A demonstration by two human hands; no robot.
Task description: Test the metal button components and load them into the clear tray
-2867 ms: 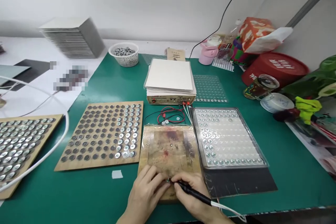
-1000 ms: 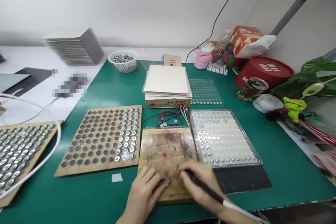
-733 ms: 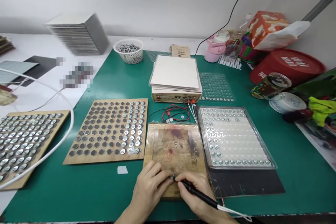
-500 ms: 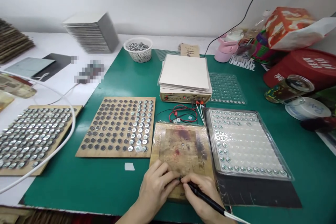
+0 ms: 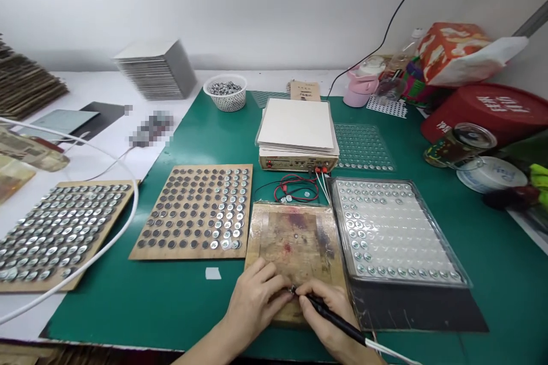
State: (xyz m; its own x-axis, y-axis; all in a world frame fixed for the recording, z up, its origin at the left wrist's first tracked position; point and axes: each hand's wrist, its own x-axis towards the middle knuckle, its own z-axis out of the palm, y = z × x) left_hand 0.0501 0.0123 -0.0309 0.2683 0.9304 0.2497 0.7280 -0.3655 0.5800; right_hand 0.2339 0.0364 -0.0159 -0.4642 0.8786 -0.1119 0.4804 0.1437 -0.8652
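My left hand [image 5: 258, 296] pinches a small shiny metal piece [image 5: 291, 290] between thumb and forefinger, low over the worn wooden board [image 5: 274, 239]. Most of that piece is hidden by the fingertips. A black pen-shaped probe [image 5: 338, 320] with white leads lies in the closed grip of my right hand [image 5: 327, 308]. Its tip meets the metal piece, or comes very close to it; I cannot tell which. To the right of the board stands a clear plastic tray [image 5: 411, 234], with round silver discs along its edges.
Left of the wooden board lies a brown board [image 5: 141, 248] bearing rows of dark and silver discs; another disc-covered board [image 5: 75, 279] is farther left, crossed by a white cable [image 5: 107, 242]. Behind are a meter box [image 5: 295, 162] with red leads and a white basket [image 5: 231, 104] of metal parts.
The camera view has shifted slightly, so the background sits a little lower. Both hands keep their grips, and a bit more of the metal piece shows between the fingertips.
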